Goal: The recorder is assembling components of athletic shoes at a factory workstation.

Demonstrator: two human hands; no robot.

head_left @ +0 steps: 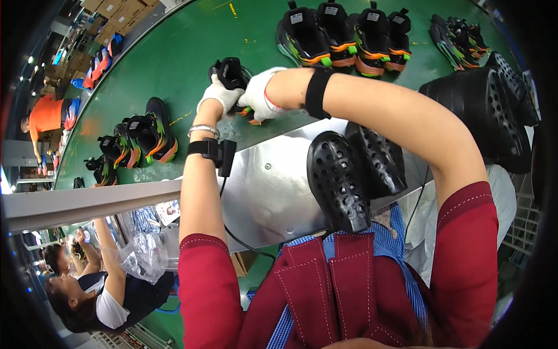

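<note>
Green desk [192, 46] across the top, curved, with a few yellow marks. Maroon garment [302, 302] below, pale stitching, blue checked cloth around it. Bare metal panel [264, 168] in between, at the near edge of the desk. Person [119, 291] at lower left, dark vest, white sleeve, arm raised. White rail [87, 206] running left from the panel. Perforated black forms [482, 110] at far right; another two, the nearer forms [340, 180], side by side on the panel. Row of four black shoes [340, 35] at the back of the desk, orange and green at the near ends. Similar left-hand shoes [156, 131] clustered on the desk. More at upper right, the corner shoes [456, 43]. Orange-shirted person [46, 119] far left. Clear plastic bag [145, 256] below the rail. Black shoe [232, 70] between both hands, over the desk near the panel; can't tell if lifted. Right grip [263, 96], white-gloved, curled against the right side of that shoe; fingertips hidden, can't tell if clamped. Left grip [221, 96], also white-gloved, clamped on the same shoe from the left. Black wrist strap [212, 152] on the left arm, silver bracelet [204, 130] just above.
</note>
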